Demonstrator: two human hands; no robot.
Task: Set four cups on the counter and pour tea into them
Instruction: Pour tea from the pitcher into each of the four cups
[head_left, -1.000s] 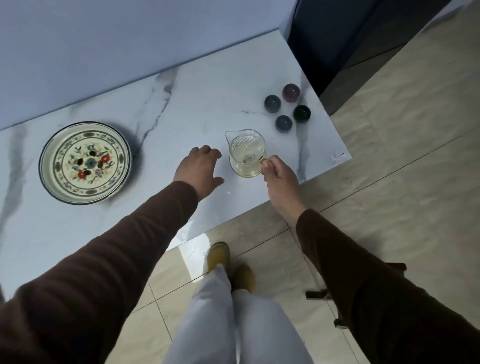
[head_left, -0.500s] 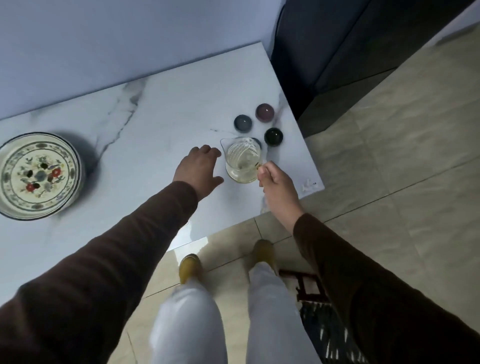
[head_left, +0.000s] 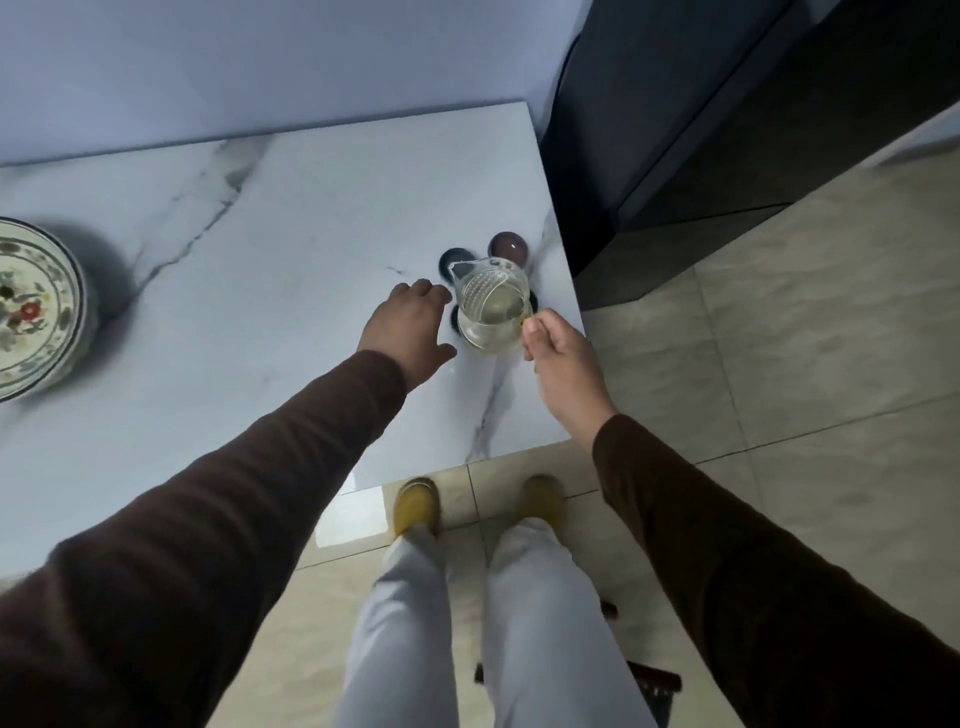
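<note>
A clear glass pitcher (head_left: 491, 306) with pale yellow tea hangs above a cluster of small dark cups near the counter's right edge. My right hand (head_left: 558, 353) grips its handle. The purple cup (head_left: 509, 244) and the blue-grey cup (head_left: 452, 259) show beyond the pitcher. Two nearer cups are mostly hidden under it; one dark rim (head_left: 453, 323) peeks out at its left. My left hand (head_left: 413, 325) rests palm down on the white marble counter (head_left: 270, 270), fingers spread, just left of the cups.
A floral-patterned plate (head_left: 36, 306) sits at the counter's far left. A dark cabinet (head_left: 727, 104) stands right of the counter. The counter's right edge runs close beside the cups. Below are tiled floor, my legs and yellow shoes.
My right hand lifted the pitcher off the counter and carried it toward the cups, so it now covers two of them. My left hand slid forward with it. The view shifted right.
</note>
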